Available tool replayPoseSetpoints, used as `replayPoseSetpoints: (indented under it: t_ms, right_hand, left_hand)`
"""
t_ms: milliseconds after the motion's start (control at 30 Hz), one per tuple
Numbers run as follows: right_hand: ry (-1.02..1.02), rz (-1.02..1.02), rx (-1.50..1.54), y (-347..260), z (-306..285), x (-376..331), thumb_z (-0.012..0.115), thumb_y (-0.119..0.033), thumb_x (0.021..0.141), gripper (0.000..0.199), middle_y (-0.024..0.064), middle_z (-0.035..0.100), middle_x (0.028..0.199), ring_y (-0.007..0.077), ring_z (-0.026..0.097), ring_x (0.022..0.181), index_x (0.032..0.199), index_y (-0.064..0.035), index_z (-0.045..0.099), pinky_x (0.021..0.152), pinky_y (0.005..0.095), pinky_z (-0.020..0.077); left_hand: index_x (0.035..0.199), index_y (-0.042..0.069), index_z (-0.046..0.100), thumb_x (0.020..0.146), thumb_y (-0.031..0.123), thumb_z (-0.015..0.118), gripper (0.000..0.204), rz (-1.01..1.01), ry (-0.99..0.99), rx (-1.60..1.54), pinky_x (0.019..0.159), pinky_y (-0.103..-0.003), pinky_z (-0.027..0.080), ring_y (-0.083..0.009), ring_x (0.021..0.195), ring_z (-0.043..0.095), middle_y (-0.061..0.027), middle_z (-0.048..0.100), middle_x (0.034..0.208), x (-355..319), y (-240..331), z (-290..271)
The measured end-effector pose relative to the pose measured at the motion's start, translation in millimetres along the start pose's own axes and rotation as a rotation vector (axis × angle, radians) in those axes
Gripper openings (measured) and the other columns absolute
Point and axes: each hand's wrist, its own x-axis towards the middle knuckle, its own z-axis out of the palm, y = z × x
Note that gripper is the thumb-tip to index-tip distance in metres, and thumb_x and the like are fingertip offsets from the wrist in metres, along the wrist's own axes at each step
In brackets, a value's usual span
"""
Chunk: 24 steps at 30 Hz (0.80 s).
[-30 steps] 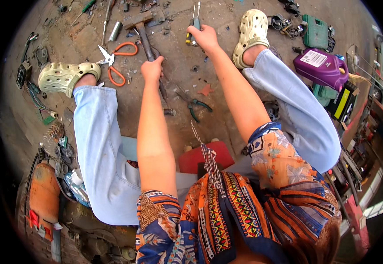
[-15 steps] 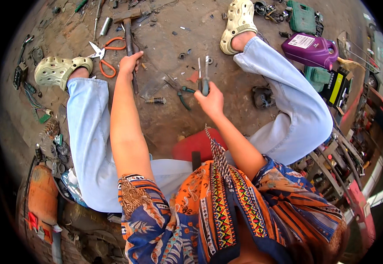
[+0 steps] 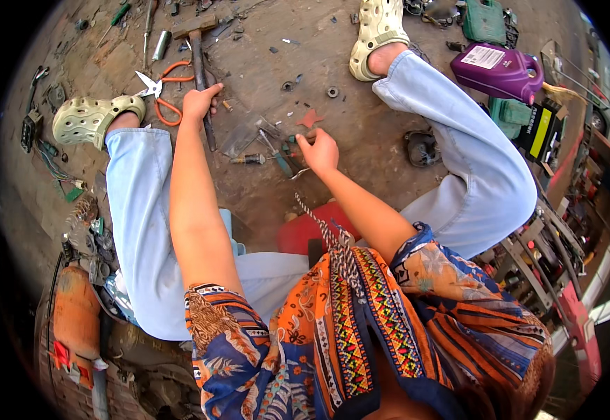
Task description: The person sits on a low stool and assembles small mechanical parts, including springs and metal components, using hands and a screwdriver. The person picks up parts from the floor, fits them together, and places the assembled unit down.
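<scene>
A hammer (image 3: 198,59) with a dark handle lies on the dirt floor. My left hand (image 3: 200,103) is closed around the middle of its handle, index finger stretched to the right. Orange-handled scissors (image 3: 154,85) lie left of the hammer, blades apart. My right hand (image 3: 321,150) is low over the floor with curled fingers, thumb and index slightly apart, and nothing visible between them. Beside its fingertips are green-handled pliers (image 3: 289,142), with a screwdriver (image 3: 275,154) lying across them. A small cylindrical part (image 3: 249,159) and a red star-shaped piece (image 3: 310,117) are close by.
My two shod feet flank the work area. A purple jug (image 3: 494,70), green cases (image 3: 483,21) and a black-and-yellow box (image 3: 543,133) are at right. At left lie wires and a circuit board (image 3: 75,192); an orange cylinder (image 3: 75,308) stands lower left. A red object (image 3: 312,227) is below me.
My right hand has lowered and moved left, letting go of the tools it held upright. A screwdriver now lies on the pliers. My left hand stays at the hammer handle.
</scene>
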Motion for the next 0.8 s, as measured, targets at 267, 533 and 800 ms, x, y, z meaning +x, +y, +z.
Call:
replayPoseSetpoints:
  t_ms: [267,533,800]
  right_hand:
    - [0.036,0.659,0.771,3.6,35.8,70.5,0.072,-0.021,0.078,0.027,0.011,0.068,0.082,0.0221,0.065,0.077,0.089,0.0021,0.065,0.068,0.0334,0.0492]
    - [-0.033,0.09,1.258,-114.4,-52.1,69.9,0.072,-0.025,0.082,0.04,0.0067,0.064,0.088,0.0141,0.06,0.08,0.107,0.003,0.057,0.069,0.0287,0.0512]
    - [0.389,0.155,0.495,-18.2,-12.1,79.0,0.072,-0.009,0.072,0.039,0.0139,0.062,0.097,0.0202,0.063,0.078,0.104,0.001,0.052,0.074,0.0331,0.0502]
  left_hand:
    - [0.079,-0.003,0.061,0.078,0.02,0.07,0.024,0.098,-0.003,-0.1,0.05,-0.03,0.052,-0.0166,0.052,0.062,-0.0096,0.063,0.066,20.8,-16.8,21.7]
    - [0.081,-0.005,0.059,0.079,0.029,0.071,0.035,0.11,0.045,-0.104,0.049,-0.03,0.052,-0.0173,0.052,0.063,-0.0106,0.063,0.064,15.6,-26.0,13.9]
    - [0.082,0.003,0.065,0.069,0.066,0.064,0.065,-0.048,0.439,0.474,0.064,-0.034,0.049,-0.0201,0.061,0.067,-0.0075,0.066,0.061,8.0,16.5,37.5]
